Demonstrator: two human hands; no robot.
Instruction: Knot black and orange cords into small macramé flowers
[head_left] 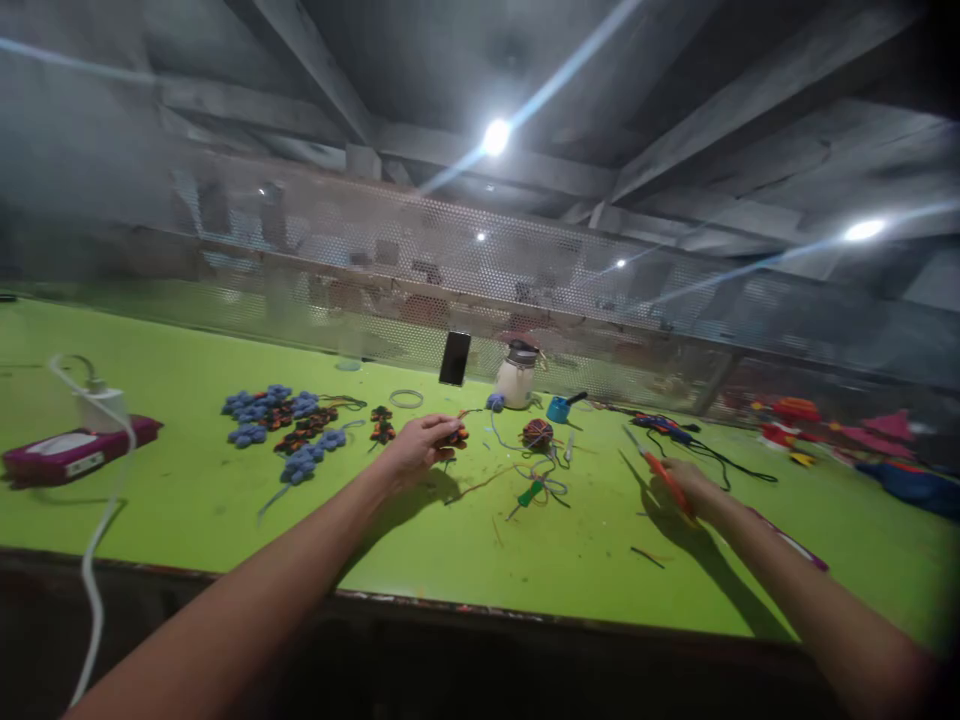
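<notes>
Just left of the table's middle, my left hand (418,446) pinches a small orange-and-black crocheted flower (457,436). Orange-handled scissors (670,484) are in my right hand (688,488), their blades pointing up and away to the left. Beside the left hand lies another orange-and-black flower (382,428). Farther left is a pile of blue crocheted flowers (304,460) mixed with dark orange ones. Between my hands sit a dark multicoloured yarn ball (537,433), a green-handled tool (529,494) with a thin metal shaft, and loose strands.
At the left stands a purple power strip (75,452) with a white plug and cable (96,560) hanging over the edge. Behind are a phone (454,359), a white jar (516,379) and a blue container (558,409). Dark yarn (667,428) and a red crocheted doll (791,425) lie right.
</notes>
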